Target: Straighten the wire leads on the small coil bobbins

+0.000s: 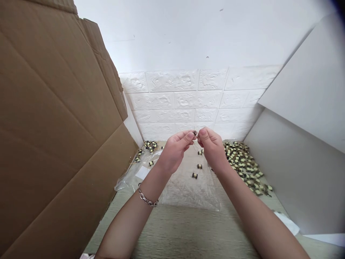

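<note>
My left hand (175,148) pinches a small dark wire-wound coil (195,133) between thumb and fingertips, and thin wire ends stick out of it. Right beside it, my right hand (212,146) is closed, thumb pressed against the curled fingers at the coil's side; what lies in that pinch is too small to make out. Both hands are raised over a clear plastic bag (188,194) lying flat. On the bag below are a few loose coils with yellow tape and black ends, among them one coil (194,175) and another coil (199,166).
A large heap of yellow-and-black coils (244,163) lies at the right, a smaller cluster (151,145) at the back left. Cardboard (59,129) walls off the left, a grey-white panel (293,169) the right, a white brick-pattern wall (175,100) the back. White paper (142,172) lies left.
</note>
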`<state>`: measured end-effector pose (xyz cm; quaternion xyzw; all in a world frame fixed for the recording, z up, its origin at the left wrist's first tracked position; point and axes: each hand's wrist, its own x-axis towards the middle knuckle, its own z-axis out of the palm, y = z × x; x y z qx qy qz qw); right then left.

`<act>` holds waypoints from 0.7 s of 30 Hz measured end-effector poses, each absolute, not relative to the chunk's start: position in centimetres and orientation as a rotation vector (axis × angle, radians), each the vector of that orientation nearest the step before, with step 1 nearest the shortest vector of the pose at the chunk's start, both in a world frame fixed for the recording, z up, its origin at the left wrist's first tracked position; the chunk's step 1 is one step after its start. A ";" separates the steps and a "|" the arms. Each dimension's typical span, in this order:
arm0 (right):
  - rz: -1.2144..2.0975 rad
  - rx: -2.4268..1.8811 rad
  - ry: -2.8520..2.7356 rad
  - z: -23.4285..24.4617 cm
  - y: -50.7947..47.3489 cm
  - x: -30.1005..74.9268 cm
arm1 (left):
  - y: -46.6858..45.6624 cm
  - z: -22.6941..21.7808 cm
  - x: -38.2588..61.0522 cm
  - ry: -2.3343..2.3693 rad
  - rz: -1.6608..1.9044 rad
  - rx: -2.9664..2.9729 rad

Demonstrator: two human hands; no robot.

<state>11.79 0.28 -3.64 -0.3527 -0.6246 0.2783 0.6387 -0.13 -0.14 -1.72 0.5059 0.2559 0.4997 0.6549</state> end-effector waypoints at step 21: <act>0.755 -0.823 -1.772 -1.6 -0.4 14.3 | 0.5 -1.8 -1.3 0.450 0.794 1.383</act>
